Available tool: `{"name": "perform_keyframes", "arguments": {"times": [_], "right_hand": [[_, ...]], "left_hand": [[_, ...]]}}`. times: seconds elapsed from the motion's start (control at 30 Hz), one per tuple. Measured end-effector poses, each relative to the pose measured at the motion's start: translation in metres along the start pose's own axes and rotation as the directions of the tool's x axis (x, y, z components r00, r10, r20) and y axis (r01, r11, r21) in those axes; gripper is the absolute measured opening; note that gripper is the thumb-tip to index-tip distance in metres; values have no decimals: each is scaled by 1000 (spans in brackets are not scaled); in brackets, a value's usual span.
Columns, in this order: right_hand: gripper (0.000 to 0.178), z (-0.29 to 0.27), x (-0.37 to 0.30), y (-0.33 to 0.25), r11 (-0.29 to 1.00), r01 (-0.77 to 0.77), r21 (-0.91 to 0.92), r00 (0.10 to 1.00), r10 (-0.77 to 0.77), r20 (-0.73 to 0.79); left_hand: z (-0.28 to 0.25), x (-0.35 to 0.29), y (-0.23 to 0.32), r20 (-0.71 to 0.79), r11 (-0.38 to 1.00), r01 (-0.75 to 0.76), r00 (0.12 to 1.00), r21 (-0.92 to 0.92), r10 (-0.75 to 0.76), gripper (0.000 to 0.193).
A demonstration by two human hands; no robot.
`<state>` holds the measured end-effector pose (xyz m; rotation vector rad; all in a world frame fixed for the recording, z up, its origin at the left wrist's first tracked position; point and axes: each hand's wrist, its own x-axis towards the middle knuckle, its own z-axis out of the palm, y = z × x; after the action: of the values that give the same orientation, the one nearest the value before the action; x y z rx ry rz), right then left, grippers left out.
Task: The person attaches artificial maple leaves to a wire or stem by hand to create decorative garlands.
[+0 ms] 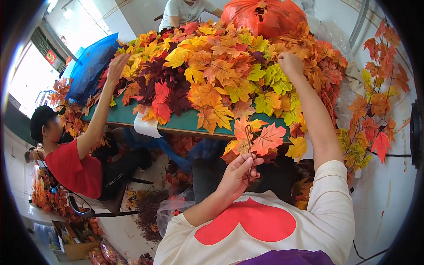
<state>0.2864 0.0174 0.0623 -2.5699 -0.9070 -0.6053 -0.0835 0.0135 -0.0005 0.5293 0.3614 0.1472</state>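
Note:
Close to my chest, my left hand [243, 173] pinches the brown stem of an artificial maple leaf sprig [267, 139]. Its orange and coral leaves stand above my fingers, just off the table's front edge. My right arm stretches forward to the far right part of a large heap of artificial maple leaves [216, 68]. There my right hand [290, 65] is closed among orange and yellow-green leaves; whatever its fingers hold is hidden. The heap of yellow, orange, red and dark maroon leaves covers most of the green table [187, 122].
A co-worker in a red shirt [75, 168] sits at left, reaching into the heap; another person [187, 12] is behind it. A red plastic bag [265, 17] and a blue bag [92, 66] flank the back. A leafy branch [375, 106] hangs at right. Cardboard box [79, 247] lower left.

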Motion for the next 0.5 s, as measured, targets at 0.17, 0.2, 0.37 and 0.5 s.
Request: {"name": "perform_keyframes", "arguments": {"times": [0.17, 0.2, 0.37, 0.5], "right_hand": [[23, -1, 3, 6, 979, -36, 203, 998, 25, 54], [32, -4, 2, 2, 981, -54, 184, 994, 36, 104], [45, 9, 1, -2, 995, -28, 100, 997, 21, 70], [38, 6, 14, 7, 902, -55, 427, 998, 63, -4]], "left_hand": [[-1, 0, -1, 6, 1000, 13, 1000, -6, -13, 13], [0, 1, -1, 4, 1000, 20, 1000, 0, -20, 13], [3, 1, -3, 9, 1000, 28, 1000, 11, -28, 13], [1, 0, -1, 11, 1000, 8, 1000, 10, -8, 13]]}}
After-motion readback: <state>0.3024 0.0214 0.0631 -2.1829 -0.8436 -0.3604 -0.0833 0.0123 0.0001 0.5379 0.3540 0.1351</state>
